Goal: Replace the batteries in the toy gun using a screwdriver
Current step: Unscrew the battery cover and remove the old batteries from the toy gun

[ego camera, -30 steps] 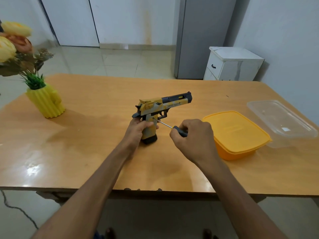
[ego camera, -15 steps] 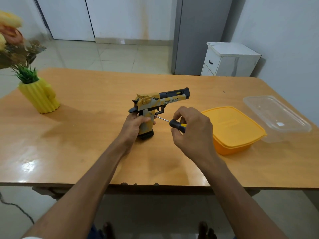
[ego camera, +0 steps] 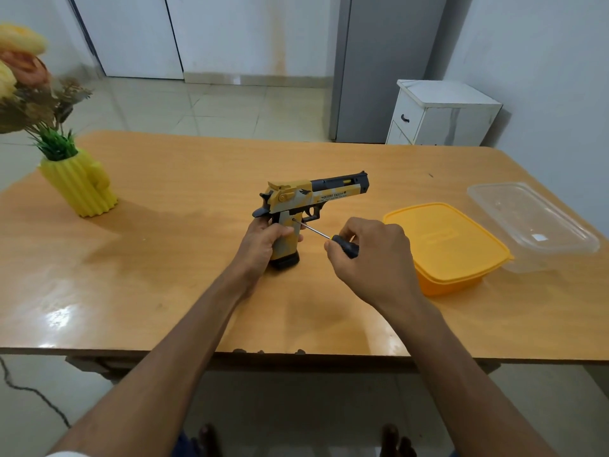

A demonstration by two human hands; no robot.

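A yellow, grey and black toy gun [ego camera: 313, 196] stands upright on its grip base on the wooden table [ego camera: 164, 258], barrel pointing right. My left hand [ego camera: 262, 242] is wrapped around the grip from the left. My right hand [ego camera: 372, 258] holds a small screwdriver [ego camera: 333, 240] by its black handle. The thin metal shaft runs up and left, and its tip touches the upper part of the grip just below the trigger guard. No batteries are visible.
An orange lidded plastic box [ego camera: 451, 245] sits right of my right hand, with a clear plastic container [ego camera: 530, 219] beyond it near the table's right edge. A yellow cactus-shaped vase [ego camera: 80, 184] with flowers stands at the far left. A white cabinet [ego camera: 438, 113] is behind the table.
The screwdriver tip has stayed on the gun's grip while my right hand's fingers shifted around the handle. The gun and my left hand have kept their place on the table.
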